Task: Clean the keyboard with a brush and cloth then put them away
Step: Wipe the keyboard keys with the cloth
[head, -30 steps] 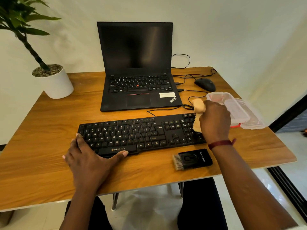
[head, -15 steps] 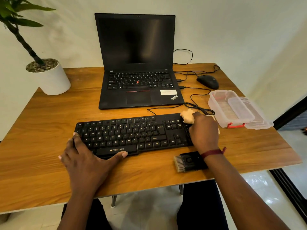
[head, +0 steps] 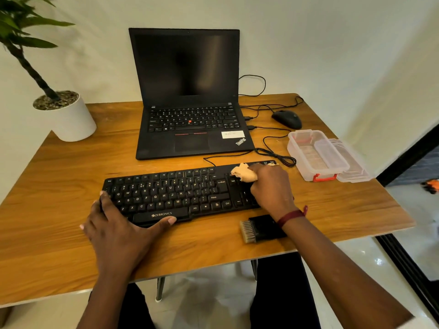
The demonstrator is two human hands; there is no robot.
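My left hand (head: pixel 123 231) lies flat at lower left of the frame, fingers spread and thumb stretched rightward, resting on the keyboard (head: pixel 166 193). Right of centre, my right hand (head: pixel 270 188) curls knuckles-up round a bunched cloth (head: pixel 244 174). Both forearms rise from the bottom edge.

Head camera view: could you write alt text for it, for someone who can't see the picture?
A person's right hand grips a crumpled beige cloth against the right part of a black keyboard on a wooden table, while the left hand rests flat on its left end. A black brush lies by the right wrist; an open laptop stands behind.
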